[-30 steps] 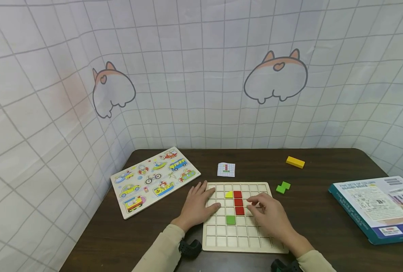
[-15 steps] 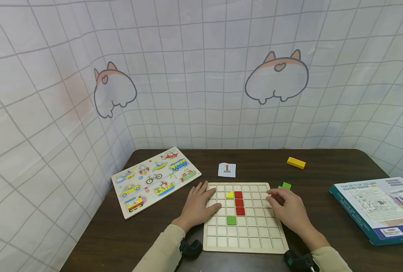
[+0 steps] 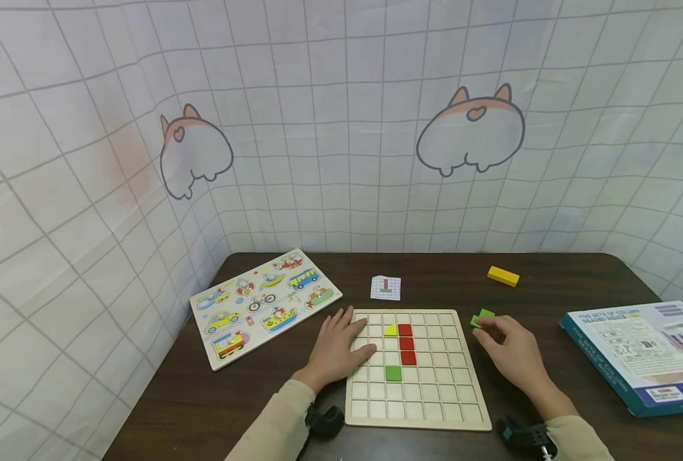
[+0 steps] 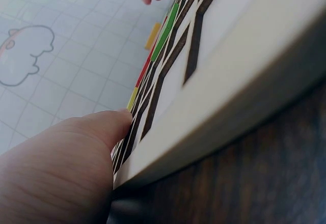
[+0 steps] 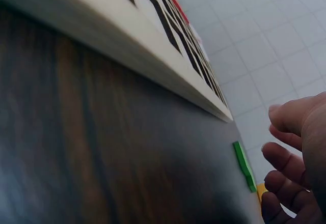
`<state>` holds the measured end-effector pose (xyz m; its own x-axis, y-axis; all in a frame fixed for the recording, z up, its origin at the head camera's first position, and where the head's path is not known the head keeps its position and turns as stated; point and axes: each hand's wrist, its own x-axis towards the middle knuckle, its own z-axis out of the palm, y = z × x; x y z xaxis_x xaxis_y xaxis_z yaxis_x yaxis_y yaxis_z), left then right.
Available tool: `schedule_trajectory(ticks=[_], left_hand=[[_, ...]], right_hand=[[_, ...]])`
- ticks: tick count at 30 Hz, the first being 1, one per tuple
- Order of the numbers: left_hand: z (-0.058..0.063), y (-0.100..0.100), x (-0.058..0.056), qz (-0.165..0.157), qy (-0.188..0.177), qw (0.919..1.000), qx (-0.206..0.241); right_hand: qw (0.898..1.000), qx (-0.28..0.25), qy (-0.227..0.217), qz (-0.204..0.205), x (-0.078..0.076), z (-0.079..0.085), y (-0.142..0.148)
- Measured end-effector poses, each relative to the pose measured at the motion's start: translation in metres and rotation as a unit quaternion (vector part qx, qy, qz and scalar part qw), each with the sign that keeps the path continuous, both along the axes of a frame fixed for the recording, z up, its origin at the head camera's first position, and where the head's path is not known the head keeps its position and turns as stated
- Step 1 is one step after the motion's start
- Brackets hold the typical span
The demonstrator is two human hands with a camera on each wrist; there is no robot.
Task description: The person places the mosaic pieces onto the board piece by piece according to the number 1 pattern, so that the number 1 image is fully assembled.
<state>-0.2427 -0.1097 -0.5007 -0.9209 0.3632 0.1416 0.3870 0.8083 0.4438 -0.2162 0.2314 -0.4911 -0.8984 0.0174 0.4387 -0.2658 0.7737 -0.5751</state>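
Note:
A pale wooden grid board (image 3: 418, 426) lies on the dark table. My left hand (image 3: 334, 351) rests on its left edge, fingers extended. Set in the cells are a column of three red squares (image 3: 407, 344), a small yellow piece (image 3: 390, 330) beside the top one, and a green square (image 3: 393, 373) lower down. Right of the board, my right hand (image 3: 514, 352) hovers by the loose green pieces (image 3: 484, 314), partly covering them in the head view. The right wrist view shows its fingers (image 5: 285, 160) loosely bent with nothing between them, apart from the green piece (image 5: 244, 167).
A yellow block (image 3: 503, 276) lies at the back right. Behind the board is a small printed grid card (image 3: 385, 288). A picture puzzle board (image 3: 265, 307) lies at the left, and a teal-edged box (image 3: 641, 358) at the right. Grid-patterned cloth walls (image 3: 329, 160) surround the table.
My right hand has moved right, from over the board beside the red squares to the loose green pieces. My left hand has stayed on the board's left edge.

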Motion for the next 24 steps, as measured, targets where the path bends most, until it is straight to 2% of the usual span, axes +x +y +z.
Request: schedule_trajectory(ticks=[13,24], left_hand=[[-0.004,0.0,-0.002,0.0,0.004,1.0,-0.005],[-0.004,0.0,0.0,0.005,0.001,1.0,-0.001]], right_hand=[[0.999,0.013,-0.044,-0.03,-0.003,-0.003,0.015],[0.998,0.024,-0.06,-0.019,-0.005,-0.005,0.013]])
